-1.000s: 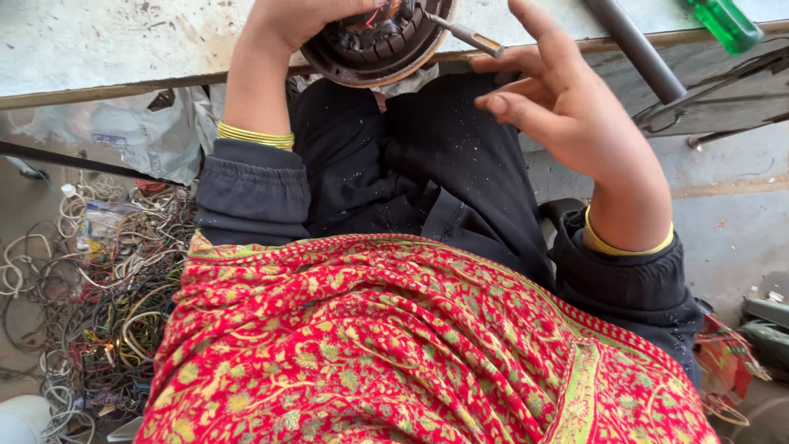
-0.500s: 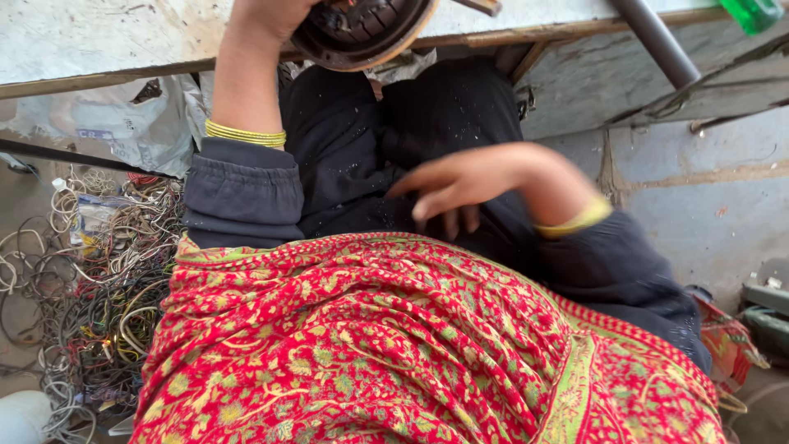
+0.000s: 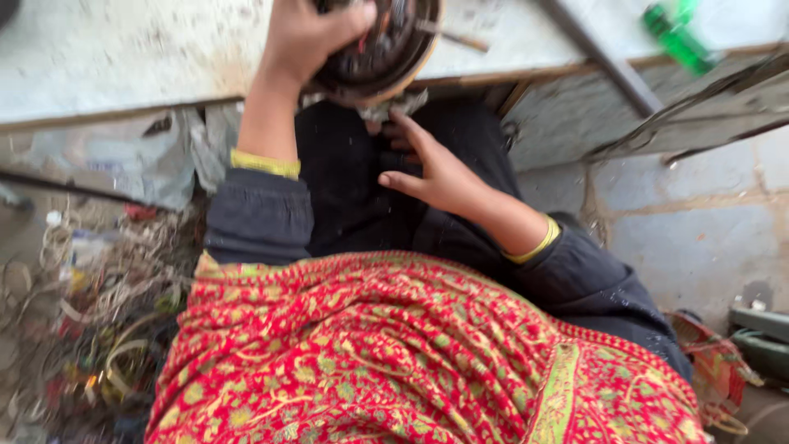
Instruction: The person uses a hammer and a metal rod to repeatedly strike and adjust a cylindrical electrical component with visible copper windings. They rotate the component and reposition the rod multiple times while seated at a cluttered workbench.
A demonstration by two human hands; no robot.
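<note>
My left hand (image 3: 308, 37) grips a round, dark, greasy metal part (image 3: 386, 49) at the edge of a pale workbench (image 3: 123, 57). A thin rod (image 3: 452, 34) sticks out of the part to the right. My right hand (image 3: 431, 164) reaches up under the part, fingers spread, above my dark-clothed lap; whether the fingertips touch the part is unclear. Both wrists carry yellow bangles. A red patterned cloth (image 3: 370, 353) covers my front.
A green bottle (image 3: 678, 37) lies on the bench at the upper right beside a dark metal bar (image 3: 600, 53). A heap of tangled wires (image 3: 82, 329) covers the floor at the left. Tools (image 3: 760, 337) lie at the lower right.
My right hand dropped from beside the round part to my lap, then rose under the part. The left hand kept its grip on the part.
</note>
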